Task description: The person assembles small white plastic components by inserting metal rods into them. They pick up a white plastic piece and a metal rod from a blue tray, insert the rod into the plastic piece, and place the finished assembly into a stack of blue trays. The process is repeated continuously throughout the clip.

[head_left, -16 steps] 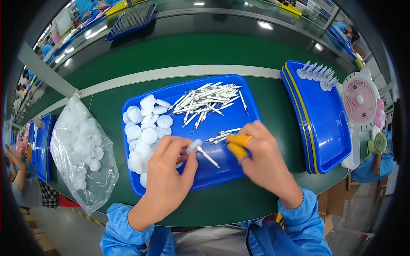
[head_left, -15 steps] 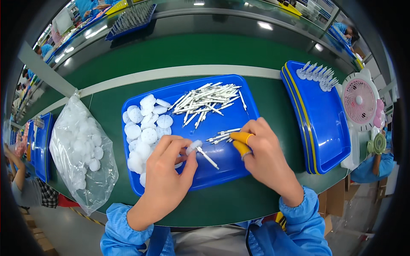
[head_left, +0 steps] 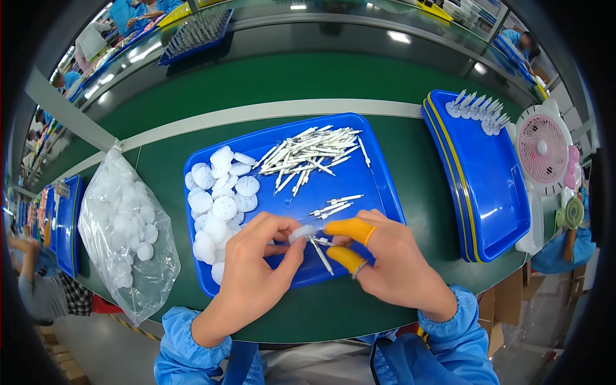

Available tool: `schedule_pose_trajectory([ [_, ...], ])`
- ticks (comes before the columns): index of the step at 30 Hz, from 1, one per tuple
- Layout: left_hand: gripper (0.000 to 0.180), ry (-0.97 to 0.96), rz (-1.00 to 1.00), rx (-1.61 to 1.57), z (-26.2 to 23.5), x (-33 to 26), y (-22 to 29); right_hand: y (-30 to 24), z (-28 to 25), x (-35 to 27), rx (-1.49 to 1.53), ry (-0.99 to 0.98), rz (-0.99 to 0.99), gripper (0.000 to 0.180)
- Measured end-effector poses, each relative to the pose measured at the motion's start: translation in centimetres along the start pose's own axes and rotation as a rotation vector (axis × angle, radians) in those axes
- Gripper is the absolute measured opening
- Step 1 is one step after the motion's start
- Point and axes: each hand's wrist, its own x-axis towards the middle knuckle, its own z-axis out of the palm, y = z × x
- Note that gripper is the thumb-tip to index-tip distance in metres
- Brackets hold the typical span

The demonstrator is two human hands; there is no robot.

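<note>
My left hand (head_left: 256,269) pinches a whitish plastic disc (head_left: 303,235) over the near part of a blue tray (head_left: 393,186). A thin white stick (head_left: 322,258) juts from that disc toward me. With yellow covers on thumb and forefinger, my right hand (head_left: 401,260) grips another white stick (head_left: 322,241), its tip against or very near the disc; my fingers partly hide the contact. Similar discs (head_left: 224,208) fill the tray's left side. A heap of white sticks (head_left: 314,154) lies at the back, and a few loose sticks (head_left: 335,206) rest just beyond my right hand.
A clear bag of discs (head_left: 131,224) lies left of the tray. At right are stacked blue trays (head_left: 497,218), the top one holding several disc-and-stick pieces (head_left: 478,111), beside a pink-white fan (head_left: 543,149). Another filled tray (head_left: 197,37) sits across the bench. Other people work around.
My right hand has picked a stick from the small loose group and moved left and nearer to the disc. My left hand still holds the disc, shifted slightly right.
</note>
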Motion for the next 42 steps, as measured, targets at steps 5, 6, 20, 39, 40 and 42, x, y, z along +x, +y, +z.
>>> schedule_pose_trajectory([
  [5, 0.015, 0.029, 0.022, 0.014, 0.3, 0.0, 0.3, 0.5, 0.6, -0.1, -0.023, -0.023, -0.064, 0.05],
  [6, 0.016, 0.029, 0.022, 0.018, 0.3, 0.0, 0.3, 0.8, 0.7, -0.2, -0.04, -0.006, -0.068, 0.05],
  [20, 0.017, 0.087, 0.108, 0.081, 0.9, -0.2, -0.3, 0.2, 2.7, 0.1, -0.089, 0.072, -0.073, 0.039],
  [39, 0.014, 0.147, 0.059, 0.147, -0.1, 0.3, -0.2, 3.3, 1.5, 1.8, -0.366, 0.174, -0.054, 0.018],
  [40, 0.014, 0.135, 0.053, 0.13, -0.2, 0.4, -0.2, 3.5, 1.4, 1.8, -0.419, 0.174, -0.063, 0.017],
  [42, 0.011, 0.111, -0.028, 0.117, -0.4, 0.3, 0.3, 3.6, 1.3, 1.8, -0.464, 0.134, -0.107, 0.019],
])
